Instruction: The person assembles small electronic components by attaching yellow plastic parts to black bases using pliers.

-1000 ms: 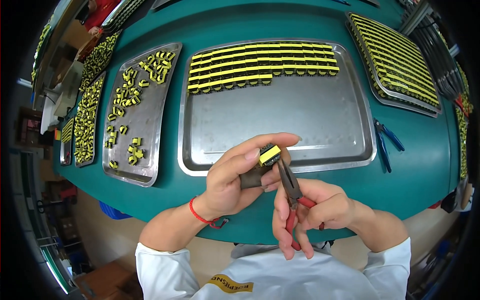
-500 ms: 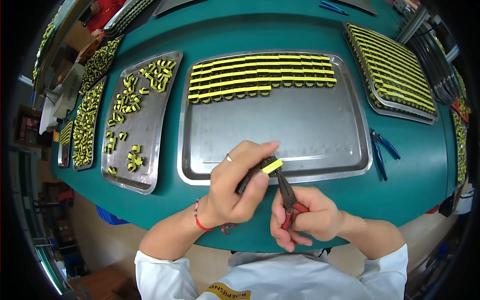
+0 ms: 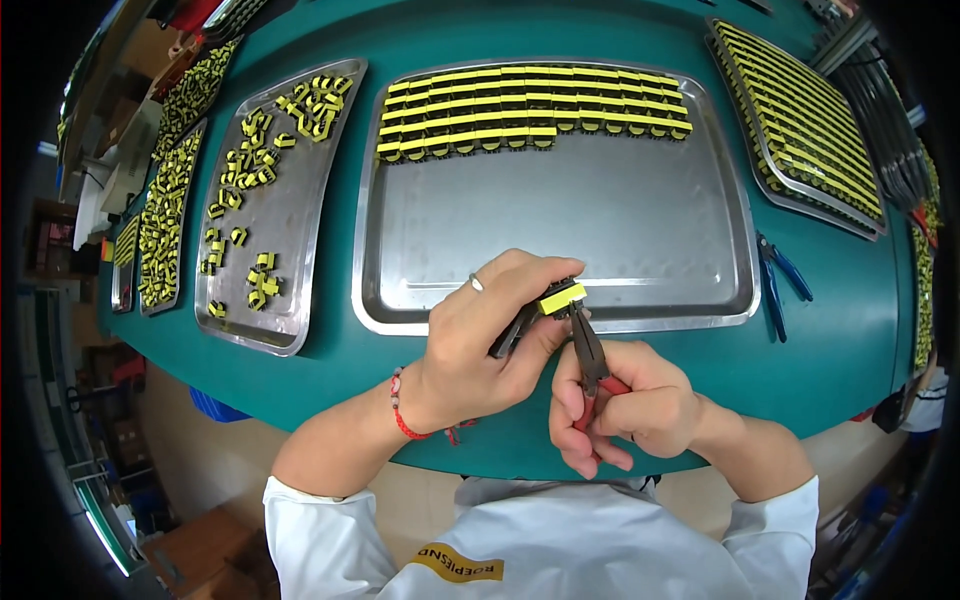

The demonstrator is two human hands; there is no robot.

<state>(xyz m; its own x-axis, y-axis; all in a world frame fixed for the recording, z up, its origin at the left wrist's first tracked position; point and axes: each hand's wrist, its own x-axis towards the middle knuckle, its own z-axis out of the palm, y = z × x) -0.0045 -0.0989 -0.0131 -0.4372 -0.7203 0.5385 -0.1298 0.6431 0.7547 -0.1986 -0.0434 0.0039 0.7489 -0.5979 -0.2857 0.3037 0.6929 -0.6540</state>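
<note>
Left hand is closed around a small black part with a yellow top, pinching it between thumb and fingers right over the near rim of the big middle tray. Right hand is wrapped around the red handles of a pair of pliers, and the tips are right up against the yellow end of the part, looks like touching. Both hands sit just above the green table, close to the near edge.

Middle tray has neat rows of the same yellow parts along its far side, rest of it bare metal. Left tray has loose yellow parts scattered about. Right tray is packed in rows. Blue-handled cutters lie on the table just right of the middle tray.
</note>
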